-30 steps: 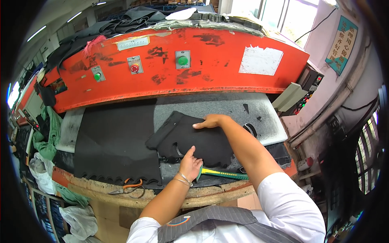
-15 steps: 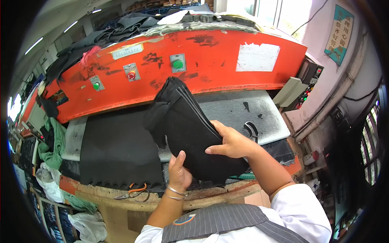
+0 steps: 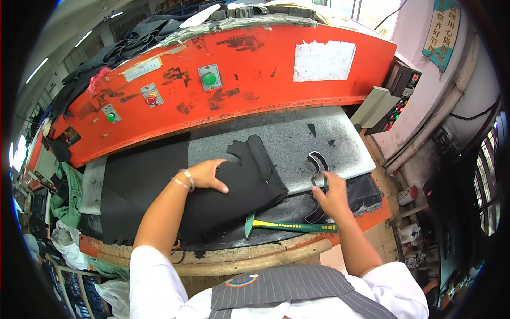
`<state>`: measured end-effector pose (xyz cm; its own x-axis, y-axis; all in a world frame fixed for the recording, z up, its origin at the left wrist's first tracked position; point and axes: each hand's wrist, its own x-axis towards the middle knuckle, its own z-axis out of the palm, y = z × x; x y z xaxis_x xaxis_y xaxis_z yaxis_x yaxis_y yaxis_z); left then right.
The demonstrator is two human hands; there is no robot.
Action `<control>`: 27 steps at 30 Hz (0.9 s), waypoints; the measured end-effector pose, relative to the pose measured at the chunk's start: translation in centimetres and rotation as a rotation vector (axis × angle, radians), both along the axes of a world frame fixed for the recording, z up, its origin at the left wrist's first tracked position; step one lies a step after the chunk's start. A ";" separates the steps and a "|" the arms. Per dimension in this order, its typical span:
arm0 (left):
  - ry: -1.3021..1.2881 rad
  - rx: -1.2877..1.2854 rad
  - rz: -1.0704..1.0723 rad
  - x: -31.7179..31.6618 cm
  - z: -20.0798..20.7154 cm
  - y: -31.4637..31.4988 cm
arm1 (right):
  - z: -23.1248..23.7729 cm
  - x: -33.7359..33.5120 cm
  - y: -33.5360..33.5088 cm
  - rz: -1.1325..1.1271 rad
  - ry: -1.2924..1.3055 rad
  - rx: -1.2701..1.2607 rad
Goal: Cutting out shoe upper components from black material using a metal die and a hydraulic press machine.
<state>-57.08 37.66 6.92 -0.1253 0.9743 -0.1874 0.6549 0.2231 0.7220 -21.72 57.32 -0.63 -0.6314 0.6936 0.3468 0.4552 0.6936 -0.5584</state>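
Left hand [image 3: 204,175] lies palm down on the stack of black cut sheet pieces [image 3: 241,186], thumb spread from its fingers; from my remote seat I can't tell whether it grips. I see the stack's notched edge beside those fingers, its left part overlapping a large black sheet [image 3: 141,173] on the pale cutting pad [image 3: 287,130]. Right hand [image 3: 332,196], thumb and fingers narrowed, sits at the middle of a curved strip die [image 3: 317,160]; I can't tell how firm its hold is. Nearer me lies a green-and-yellow hammer [image 3: 292,227], just beside the stack.
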 end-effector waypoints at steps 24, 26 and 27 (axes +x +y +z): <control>-1.200 0.801 1.342 10.5 -9.8 4.0 | -4.0 3.1 1.7 0.051 -0.016 -0.480; -1.123 0.977 1.430 11.4 -9.5 7.7 | -2.4 2.5 0.6 0.025 -0.053 -0.466; -1.122 1.029 1.453 11.6 -9.5 9.3 | -1.6 2.3 0.4 0.001 -0.080 -0.436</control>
